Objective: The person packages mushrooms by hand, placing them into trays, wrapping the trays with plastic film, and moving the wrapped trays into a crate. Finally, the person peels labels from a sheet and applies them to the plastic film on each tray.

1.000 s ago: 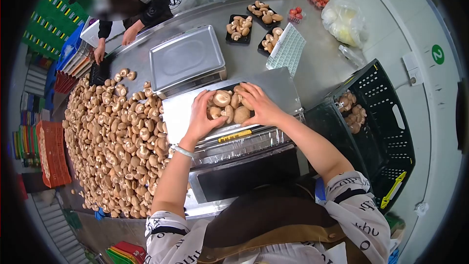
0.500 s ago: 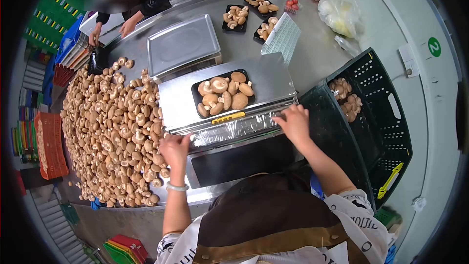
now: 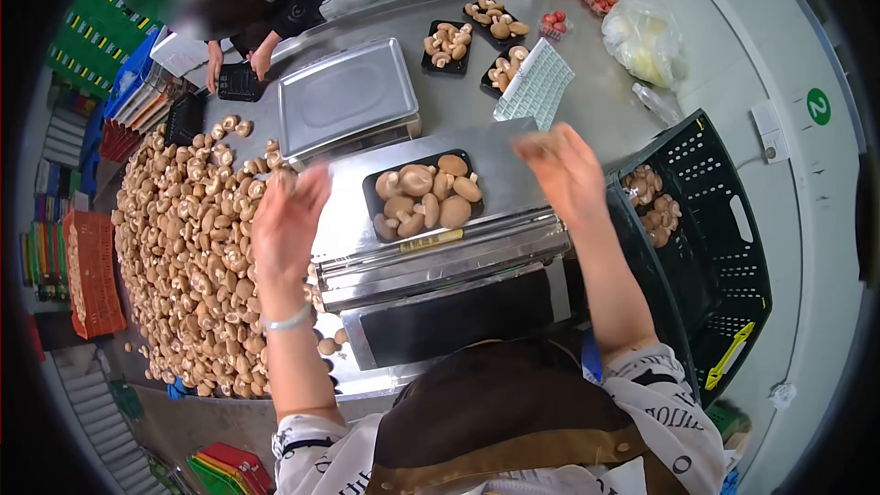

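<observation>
My left hand point(image 3: 291, 220) is raised left of a black tray point(image 3: 370, 197), its fingers pinched together and blurred. My right hand point(image 3: 566, 174) is up on the other side, also blurred, fingers pointing inward. Clear plastic film seems stretched between them over the tray, though its edges hardly show. Brown shiitake mushrooms point(image 3: 417, 181) fill the tray, looking slightly hazy. Beneath it is the metal top of a film wrapping machine point(image 3: 449, 266), with a yellow label point(image 3: 432, 241) at the tray's near edge.
Loose mushrooms point(image 3: 197, 257) are heaped at left. Behind the machine sits a scale point(image 3: 348, 96); filled trays point(image 3: 446, 46) and a pale green grid panel point(image 3: 536, 82) lie beyond. A dark crate point(image 3: 733, 247) stands right. Across the table, another person's hands hold an empty black tray point(image 3: 240, 82).
Both my hands have risen from the machine's front edge and moved forward to either side of the tray. The wrinkled film strip has left the front. The other person has lifted a black tray.
</observation>
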A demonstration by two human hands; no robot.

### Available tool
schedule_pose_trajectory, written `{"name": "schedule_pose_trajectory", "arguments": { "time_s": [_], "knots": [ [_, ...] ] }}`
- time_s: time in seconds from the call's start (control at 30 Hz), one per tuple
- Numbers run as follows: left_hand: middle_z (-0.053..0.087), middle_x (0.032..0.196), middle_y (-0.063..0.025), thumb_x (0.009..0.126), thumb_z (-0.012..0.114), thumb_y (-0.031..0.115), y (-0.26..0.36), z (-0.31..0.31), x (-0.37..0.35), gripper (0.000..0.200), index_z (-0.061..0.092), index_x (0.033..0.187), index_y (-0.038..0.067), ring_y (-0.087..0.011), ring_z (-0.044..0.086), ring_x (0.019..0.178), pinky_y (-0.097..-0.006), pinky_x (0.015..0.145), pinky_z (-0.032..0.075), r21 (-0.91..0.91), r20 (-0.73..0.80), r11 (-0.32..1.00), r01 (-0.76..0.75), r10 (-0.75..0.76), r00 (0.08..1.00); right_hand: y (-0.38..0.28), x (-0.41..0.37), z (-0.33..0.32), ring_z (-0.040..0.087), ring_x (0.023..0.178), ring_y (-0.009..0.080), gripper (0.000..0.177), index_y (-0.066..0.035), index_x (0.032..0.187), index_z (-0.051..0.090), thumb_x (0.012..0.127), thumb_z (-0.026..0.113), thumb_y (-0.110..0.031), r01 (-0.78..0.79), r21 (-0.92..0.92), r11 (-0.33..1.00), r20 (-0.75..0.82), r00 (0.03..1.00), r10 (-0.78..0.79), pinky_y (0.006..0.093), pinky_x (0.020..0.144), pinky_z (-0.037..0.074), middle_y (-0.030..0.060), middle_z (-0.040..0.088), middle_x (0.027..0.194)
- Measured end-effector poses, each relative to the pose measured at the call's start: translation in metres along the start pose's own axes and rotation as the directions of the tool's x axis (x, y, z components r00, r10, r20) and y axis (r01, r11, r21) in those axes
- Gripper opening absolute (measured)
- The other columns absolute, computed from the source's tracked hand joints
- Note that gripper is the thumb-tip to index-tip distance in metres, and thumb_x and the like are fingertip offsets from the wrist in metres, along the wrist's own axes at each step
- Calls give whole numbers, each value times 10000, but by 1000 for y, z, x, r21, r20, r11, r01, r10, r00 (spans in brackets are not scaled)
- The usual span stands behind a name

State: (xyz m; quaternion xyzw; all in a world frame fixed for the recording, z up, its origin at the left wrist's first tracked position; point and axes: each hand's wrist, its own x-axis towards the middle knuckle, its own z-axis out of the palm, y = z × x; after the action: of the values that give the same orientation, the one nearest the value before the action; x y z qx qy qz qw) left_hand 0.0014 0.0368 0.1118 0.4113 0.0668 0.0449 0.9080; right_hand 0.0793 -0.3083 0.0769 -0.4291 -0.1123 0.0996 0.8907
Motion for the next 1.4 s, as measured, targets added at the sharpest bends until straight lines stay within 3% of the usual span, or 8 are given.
{"name": "schedule_pose_trajectory", "arguments": {
  "time_s": [0.1,0.27,0.4,0.53,0.67,0.93,1.13,1.4],
  "knots": [
    [602,1197,-224,1005,449,244,-67,-38,63,222,479,925,40,-315,550,1173,-398,1042,387,464,83,867,-183,163,983,60,59,-18,577,1105,234,154,-13,984,521,988,471,-159,-12,-545,838,-74,997,-34,358,1005,392,135,641,1163],
    [616,834,-170,975,477,138,-126,-67,74,133,425,960,17,-305,613,792,-386,725,473,967,96,236,-95,6,995,123,78,-33,590,864,436,222,-32,1004,517,936,548,-240,-148,-952,269,-71,959,275,455,730,473,242,628,885],
    [537,761,-80,937,557,100,-126,-78,68,161,489,1045,3,-167,539,741,-314,727,461,766,63,641,54,-158,985,126,67,-44,624,795,320,380,-12,1025,562,898,610,-366,-98,-920,379,61,921,384,408,732,482,188,649,849],
    [636,850,-124,967,522,188,-114,-69,30,257,613,1048,-38,-180,566,868,-310,824,455,898,-73,377,225,-377,923,107,28,-44,605,811,234,494,4,892,674,863,626,-488,-287,-908,306,-44,790,612,368,731,469,149,652,909],
    [607,835,-221,979,480,250,-110,-58,0,329,604,932,-51,-323,552,759,-390,737,440,943,133,323,-79,-149,980,110,-13,-43,572,756,327,360,10,956,610,957,522,-338,239,-865,440,301,951,75,388,717,453,167,594,801],
    [434,577,-80,996,474,274,-58,19,-67,390,540,771,-38,-112,390,584,-325,541,377,930,-31,367,12,48,998,28,-51,28,473,606,202,395,20,863,546,991,467,-345,-84,-823,562,48,975,216,349,605,408,136,497,650],
    [589,716,-34,987,494,328,-70,6,-132,406,635,949,-50,-101,487,663,-287,609,436,787,-267,459,412,-349,898,27,-114,27,541,696,136,438,26,980,642,976,491,-386,-452,-671,588,-148,858,492,295,654,448,64,611,740],
    [619,699,-221,926,590,312,-175,-54,-158,343,606,828,-16,-417,591,648,-434,602,460,990,-52,130,44,63,997,118,-181,-53,618,831,419,477,42,920,600,921,549,-433,-317,-912,262,-246,931,270,448,740,477,260,632,847]
  ]
}}
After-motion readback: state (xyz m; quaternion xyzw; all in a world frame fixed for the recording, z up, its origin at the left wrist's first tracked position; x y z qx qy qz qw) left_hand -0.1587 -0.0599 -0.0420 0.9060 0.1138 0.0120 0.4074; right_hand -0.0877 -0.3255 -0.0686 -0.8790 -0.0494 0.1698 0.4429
